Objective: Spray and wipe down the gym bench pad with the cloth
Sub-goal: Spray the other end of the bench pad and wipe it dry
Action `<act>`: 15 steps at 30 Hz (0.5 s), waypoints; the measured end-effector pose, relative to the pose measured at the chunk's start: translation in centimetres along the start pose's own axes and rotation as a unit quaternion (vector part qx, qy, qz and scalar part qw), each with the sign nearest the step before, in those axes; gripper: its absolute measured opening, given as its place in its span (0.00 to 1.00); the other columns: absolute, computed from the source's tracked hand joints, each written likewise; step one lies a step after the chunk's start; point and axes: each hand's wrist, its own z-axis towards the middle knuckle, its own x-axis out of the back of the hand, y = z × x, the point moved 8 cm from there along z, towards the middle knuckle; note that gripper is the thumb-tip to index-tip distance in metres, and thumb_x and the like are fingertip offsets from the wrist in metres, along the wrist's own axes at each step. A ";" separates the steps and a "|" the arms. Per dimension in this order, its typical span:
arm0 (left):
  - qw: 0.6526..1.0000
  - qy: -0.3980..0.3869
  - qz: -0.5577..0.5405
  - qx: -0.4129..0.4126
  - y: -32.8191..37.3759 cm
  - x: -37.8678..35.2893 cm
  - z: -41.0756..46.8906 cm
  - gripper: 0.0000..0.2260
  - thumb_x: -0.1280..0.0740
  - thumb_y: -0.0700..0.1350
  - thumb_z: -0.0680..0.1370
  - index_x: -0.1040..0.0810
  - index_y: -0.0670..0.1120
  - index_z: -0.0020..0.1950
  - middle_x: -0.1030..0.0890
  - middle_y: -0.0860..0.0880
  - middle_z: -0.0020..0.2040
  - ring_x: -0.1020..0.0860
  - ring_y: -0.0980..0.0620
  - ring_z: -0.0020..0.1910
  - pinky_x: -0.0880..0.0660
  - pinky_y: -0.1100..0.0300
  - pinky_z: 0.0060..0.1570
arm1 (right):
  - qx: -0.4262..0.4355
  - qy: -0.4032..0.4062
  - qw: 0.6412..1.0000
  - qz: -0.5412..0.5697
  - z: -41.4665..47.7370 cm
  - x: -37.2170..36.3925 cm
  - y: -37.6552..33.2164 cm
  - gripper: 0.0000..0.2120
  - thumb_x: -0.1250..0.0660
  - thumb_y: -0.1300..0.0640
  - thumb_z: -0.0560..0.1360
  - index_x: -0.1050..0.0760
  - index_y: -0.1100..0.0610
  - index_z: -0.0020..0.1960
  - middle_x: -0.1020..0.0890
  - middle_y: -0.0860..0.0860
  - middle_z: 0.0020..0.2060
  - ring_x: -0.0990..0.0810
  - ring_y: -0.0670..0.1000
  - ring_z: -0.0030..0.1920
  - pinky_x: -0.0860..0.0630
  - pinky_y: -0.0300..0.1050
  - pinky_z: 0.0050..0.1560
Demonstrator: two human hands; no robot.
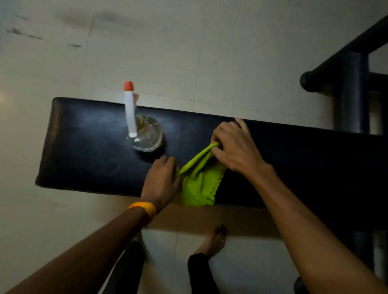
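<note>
Both hands were closed on the lime-green microfibre cloth (201, 185), which lay at the near edge of the long black padded vinyl bench pad (91, 151). One corner was pinched by the right hand (234, 148), fingers curled tight; the opposite corner was gripped by the left hand (161, 182). Folding seemed underway: edges would best be drawn taut and flat. Just beside, the clear plastic spray bottle with white nozzle and red tip (145, 134) stood upright on the pad.
</note>
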 end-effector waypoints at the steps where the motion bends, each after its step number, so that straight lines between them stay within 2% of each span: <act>1: 1.000 0.002 -0.016 -0.007 1.1 0.3 0.4 0.09 0.28 0.37 0.76 0.28 0.43 0.47 0.25 0.44 0.45 0.24 0.37 0.47 0.35 0.50 0.43 | -0.008 0.020 0.999 0.039 -1.6 1.2 1.0 0.09 0.40 0.51 0.72 0.25 0.54 0.45 0.26 0.49 0.42 0.25 0.55 0.50 0.45 0.52 0.77; 3: 0.998 -0.004 -0.009 -0.062 4.5 0.9 1.3 0.08 0.30 0.38 0.78 0.29 0.43 0.50 0.23 0.44 0.42 0.23 0.35 0.42 0.36 0.51 0.38 | -0.034 0.049 0.994 0.089 -5.1 3.2 3.5 0.10 0.44 0.51 0.71 0.28 0.55 0.45 0.25 0.49 0.42 0.24 0.54 0.48 0.44 0.50 0.78; 5: 0.990 -0.005 0.028 -0.139 8.6 1.9 2.1 0.09 0.30 0.40 0.78 0.27 0.42 0.56 0.18 0.43 0.43 0.21 0.34 0.40 0.30 0.49 0.35 | -0.067 0.085 0.987 0.121 -8.8 5.0 6.0 0.08 0.42 0.53 0.71 0.29 0.56 0.45 0.22 0.51 0.45 0.23 0.55 0.51 0.41 0.48 0.77; 6: 0.983 -0.006 0.043 -0.177 11.1 2.4 2.6 0.12 0.29 0.40 0.77 0.25 0.43 0.60 0.17 0.43 0.46 0.19 0.36 0.42 0.26 0.48 0.36 | -0.088 0.103 0.981 0.141 -10.7 5.8 7.3 0.08 0.41 0.53 0.71 0.29 0.57 0.45 0.22 0.52 0.46 0.23 0.56 0.52 0.39 0.47 0.76; 8: 0.965 -0.032 0.070 -0.251 15.8 2.3 3.7 0.15 0.30 0.40 0.76 0.21 0.44 0.63 0.16 0.43 0.50 0.18 0.39 0.45 0.21 0.47 0.40 | -0.137 0.135 0.965 0.176 -14.3 7.2 9.8 0.08 0.40 0.54 0.71 0.29 0.58 0.45 0.21 0.53 0.44 0.22 0.57 0.50 0.29 0.48 0.66; 9: 0.953 -0.052 0.091 -0.284 18.1 1.9 4.2 0.12 0.33 0.43 0.77 0.19 0.44 0.59 0.17 0.44 0.49 0.18 0.40 0.45 0.21 0.47 0.39 | -0.165 0.148 0.956 0.192 -15.9 7.9 11.0 0.08 0.40 0.54 0.72 0.29 0.58 0.45 0.22 0.52 0.42 0.22 0.56 0.47 0.26 0.49 0.55; 10: 0.940 -0.070 0.117 -0.313 20.3 1.4 4.7 0.11 0.35 0.46 0.77 0.17 0.44 0.54 0.19 0.44 0.47 0.19 0.40 0.42 0.22 0.47 0.37 | -0.197 0.161 0.944 0.209 -17.4 8.5 12.3 0.06 0.39 0.54 0.72 0.29 0.57 0.44 0.23 0.51 0.39 0.23 0.54 0.42 0.27 0.50 0.45; 11: 0.927 -0.083 0.138 -0.337 22.2 0.7 5.3 0.10 0.36 0.47 0.77 0.17 0.45 0.50 0.20 0.44 0.45 0.20 0.40 0.40 0.23 0.48 0.34 | -0.225 0.176 0.931 0.227 -18.9 9.0 13.7 0.05 0.37 0.55 0.73 0.30 0.56 0.44 0.25 0.50 0.37 0.25 0.52 0.38 0.30 0.50 0.39; 13: 0.908 -0.106 0.186 -0.361 25.6 -0.9 6.5 0.03 0.30 0.41 0.73 0.17 0.44 0.44 0.21 0.44 0.42 0.20 0.38 0.36 0.25 0.50 0.31 | -0.256 0.207 0.909 0.256 -21.4 10.3 16.1 0.05 0.33 0.58 0.76 0.28 0.55 0.45 0.24 0.49 0.36 0.25 0.51 0.36 0.29 0.52 0.38; 15: 0.895 -0.119 0.225 -0.366 28.5 -2.8 7.7 0.06 0.27 0.34 0.69 0.18 0.43 0.41 0.21 0.42 0.40 0.20 0.37 0.36 0.27 0.51 0.30 | -0.266 0.225 0.895 0.279 -23.4 11.3 18.3 0.04 0.30 0.58 0.78 0.25 0.55 0.48 0.20 0.48 0.39 0.21 0.49 0.40 0.26 0.51 0.43</act>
